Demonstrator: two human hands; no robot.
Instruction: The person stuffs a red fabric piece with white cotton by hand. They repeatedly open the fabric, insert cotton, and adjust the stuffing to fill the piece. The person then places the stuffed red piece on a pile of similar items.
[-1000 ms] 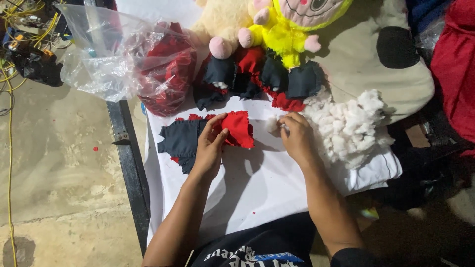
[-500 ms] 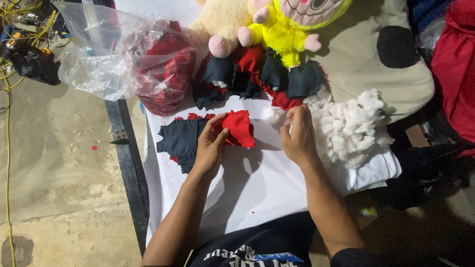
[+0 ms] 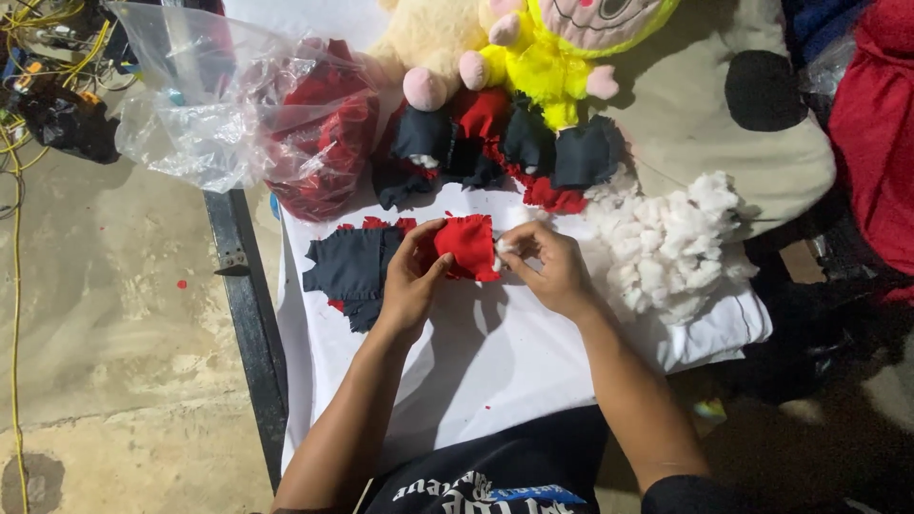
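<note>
My left hand (image 3: pixel 411 278) grips a small red fabric pouch (image 3: pixel 468 246) above the white cloth-covered table (image 3: pixel 495 352). My right hand (image 3: pixel 547 265) pinches a tuft of white stuffing (image 3: pixel 503 246) right at the pouch's right edge. Flat dark navy and red fabric pieces (image 3: pixel 352 266) lie just left of my left hand. A heap of white stuffing (image 3: pixel 666 243) sits to the right of my right hand.
A clear plastic bag (image 3: pixel 248 124) with red fabric stands at the back left. Stuffed navy and red pieces (image 3: pixel 495 143) lie behind the pouch, below a yellow and cream plush toy (image 3: pixel 533 48). A beige cushion (image 3: pixel 762 124) lies right. Concrete floor (image 3: pixel 105 314) left.
My right hand drew back from the white stuffing heap with a tuft and came to the red pouch. My left hand lifted and turned the pouch slightly.
</note>
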